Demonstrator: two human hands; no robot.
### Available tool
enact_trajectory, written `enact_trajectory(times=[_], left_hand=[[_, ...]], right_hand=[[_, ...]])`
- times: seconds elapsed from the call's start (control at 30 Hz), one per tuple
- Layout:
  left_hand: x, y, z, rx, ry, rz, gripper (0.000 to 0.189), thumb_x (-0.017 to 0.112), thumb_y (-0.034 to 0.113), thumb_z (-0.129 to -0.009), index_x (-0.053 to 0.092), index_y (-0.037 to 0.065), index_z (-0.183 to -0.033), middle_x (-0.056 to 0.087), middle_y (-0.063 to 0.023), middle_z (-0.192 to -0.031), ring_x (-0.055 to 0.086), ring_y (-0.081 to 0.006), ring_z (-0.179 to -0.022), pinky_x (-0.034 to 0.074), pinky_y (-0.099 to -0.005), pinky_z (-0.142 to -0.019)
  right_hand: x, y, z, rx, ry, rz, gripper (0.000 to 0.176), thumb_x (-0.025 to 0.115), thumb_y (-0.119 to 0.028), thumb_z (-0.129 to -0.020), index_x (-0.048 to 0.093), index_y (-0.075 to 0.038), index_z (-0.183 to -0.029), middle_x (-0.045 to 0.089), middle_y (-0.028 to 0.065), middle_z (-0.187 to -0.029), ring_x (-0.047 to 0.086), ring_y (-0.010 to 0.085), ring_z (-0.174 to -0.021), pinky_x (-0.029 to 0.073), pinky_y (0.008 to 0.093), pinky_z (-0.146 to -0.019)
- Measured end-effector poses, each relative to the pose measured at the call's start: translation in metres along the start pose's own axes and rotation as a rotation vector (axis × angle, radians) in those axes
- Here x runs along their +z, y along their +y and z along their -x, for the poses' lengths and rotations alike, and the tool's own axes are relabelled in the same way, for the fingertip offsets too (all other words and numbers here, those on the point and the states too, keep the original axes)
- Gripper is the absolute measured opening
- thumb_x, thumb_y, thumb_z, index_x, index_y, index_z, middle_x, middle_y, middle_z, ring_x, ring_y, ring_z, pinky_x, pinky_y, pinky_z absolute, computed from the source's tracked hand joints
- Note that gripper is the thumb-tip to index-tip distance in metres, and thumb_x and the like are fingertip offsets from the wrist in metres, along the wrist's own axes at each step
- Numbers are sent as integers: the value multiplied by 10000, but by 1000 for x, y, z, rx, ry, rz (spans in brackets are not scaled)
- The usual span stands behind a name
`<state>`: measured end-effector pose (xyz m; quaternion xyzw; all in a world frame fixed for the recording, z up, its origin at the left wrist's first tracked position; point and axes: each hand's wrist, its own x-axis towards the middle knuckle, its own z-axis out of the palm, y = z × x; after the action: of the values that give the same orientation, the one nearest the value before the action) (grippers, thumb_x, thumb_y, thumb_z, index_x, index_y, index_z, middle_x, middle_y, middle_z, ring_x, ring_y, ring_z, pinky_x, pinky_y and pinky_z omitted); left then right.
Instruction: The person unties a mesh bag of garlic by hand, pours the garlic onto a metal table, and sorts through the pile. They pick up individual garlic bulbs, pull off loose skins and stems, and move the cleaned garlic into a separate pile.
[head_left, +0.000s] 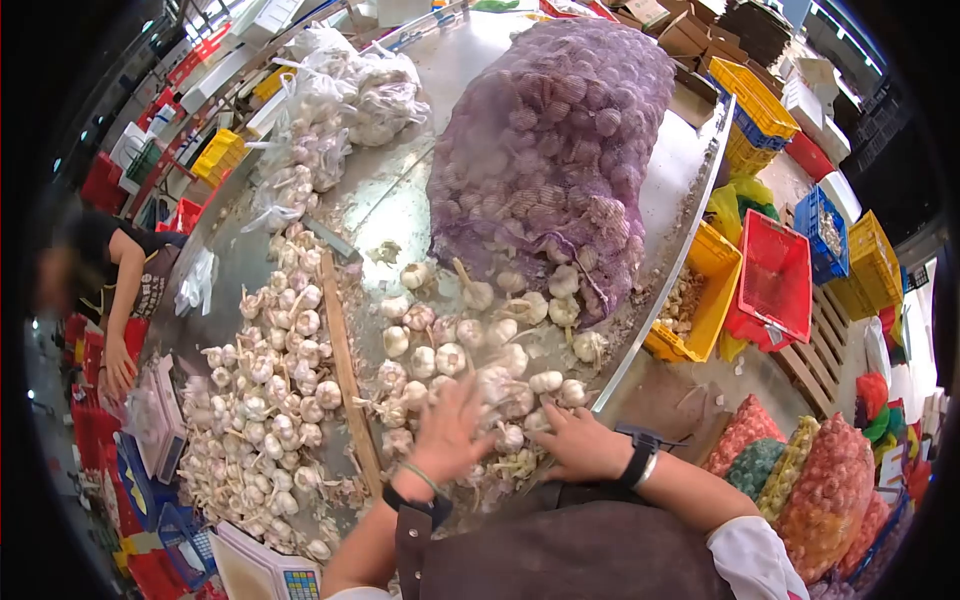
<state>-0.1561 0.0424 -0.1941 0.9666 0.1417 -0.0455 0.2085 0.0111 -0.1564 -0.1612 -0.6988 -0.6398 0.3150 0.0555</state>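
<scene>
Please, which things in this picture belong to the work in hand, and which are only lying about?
Apparently part of the work:
loose whitish garlic bulbs by the left hand and right hand
large purple mesh sack of garlic
long brown wooden strip between the bulbs

Probably lying about:
red rectangular plastic crate
bulging teal mesh sack

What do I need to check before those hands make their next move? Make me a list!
1. Left hand free: ok. Its fingers are spread over the bulbs.
2. Right hand free: ok. It is open, palm down, beside the bulbs.
3. Wooden strip in place: ok. It lies between two groups of garlic bulbs.
4. Bulbs well away from the table's metal rim: not ok. A few lie close to it on the right.
5. Purple net sack tied at its near end: cannot tell.
6. Scale reading: cannot tell. No number is readable.
</scene>
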Motion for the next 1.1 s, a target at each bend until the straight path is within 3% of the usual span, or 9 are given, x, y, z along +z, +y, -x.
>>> enact_trajectory(times=[0.13, 0.2, 0.27, 0.37, 0.73, 0.8, 1.0, 1.07, 1.1], left_hand=[[0, 32, 38, 19, -124, -78, 625, 678, 389, -840, 491, 80, -1350, 347, -170, -1523, 348, -361, -1382, 187, -619, -1126], [-11, 24, 41, -54, -223, 181, 508, 656, 359, -861, 557, 84, -1277, 479, -136, -1435, 433, -318, -1335, 182, -631, -1121], [-26, -12, 19, -139, 156, 279, 190, 659, 183, -824, 671, 65, -973, 669, -106, -1040, 610, -299, -998, 437, -475, -832], [-22, -35, -21, -139, 553, 82, 104, 661, 157, -788, 655, 102, -876, 592, -103, -862, 582, -321, -854, 457, -466, -730], [5, -45, -80, -289, 310, 48, 362, 760, 189, -723, 558, 69, -998, 596, -145, -956, 580, -361, -933, 478, -481, -793], [-1, -49, -78, -291, 251, 82, 379, 769, 185, -713, 546, 64, -995, 598, -150, -946, 582, -367, -932, 479, -485, -795], [-12, -45, -44, -371, 514, 559, 393, 778, 168, -708, 583, 49, -1028, 611, -142, -953, 618, -337, -886, 505, -414, -786], [-11, -45, -25, -391, 567, 737, 422, 797, 123, -744, 586, 48, -1101, 628, -98, -986, 633, -265, -916, 521, -345, -799], [-20, -43, -16, -421, 570, 1232, 387, 772, 99, -782, 583, 45, -1115, 634, -91, -1019, 636, -237, -946, 529, -324, -810]], right_hand=[[-23, 3, 2, -120, 39, -41, 546, 680, -348, -858, 538, -94, -1320, 511, 277, -1308, 576, 424, -1114, 467, 464, -939], [-53, 11, -12, 83, 38, -377, 396, 645, -288, -874, 606, -53, -1190, 638, 244, -1044, 641, 403, -917, 515, 443, -805], [-72, 40, -55, 79, 297, -260, 274, 611, -217, -873, 629, -15, -1057, 650, 219, -846, 648, 390, -810, 514, 451, -717], [-94, 33, -98, 99, 357, -122, 205, 595, -150, -851, 618, -10, -999, 644, 228, -905, 638, 400, -858, 508, 473, -749], [-100, 60, -172, 293, 636, -38, 212, 619, -76, -772, 595, -18, -975, 587, 198, -1026, 601, 412, -919, 501, 482, -801], [-102, 81, -181, 351, 439, -59, 421, 706, -352, -753, 650, -49, -1041, 638, 200, -967, 635, 382, -937, 512, 469, -811], [-89, 92, -190, 328, 510, -36, 369, 625, -305, -842, 612, -66, -1123, 664, 211, -1023, 640, 377, -971, 512, 452, -846], [-102, 90, -191, 577, 423, -239, 401, 643, -219, -854, 559, -27, -1195, 673, 219, -994, 655, 392, -915, 519, 441, -819], [-106, 99, -192, 605, 460, -357, 387, 602, -255, -898, 562, -9, -1194, 685, 199, -967, 675, 336, -865, 534, 393, -772]])
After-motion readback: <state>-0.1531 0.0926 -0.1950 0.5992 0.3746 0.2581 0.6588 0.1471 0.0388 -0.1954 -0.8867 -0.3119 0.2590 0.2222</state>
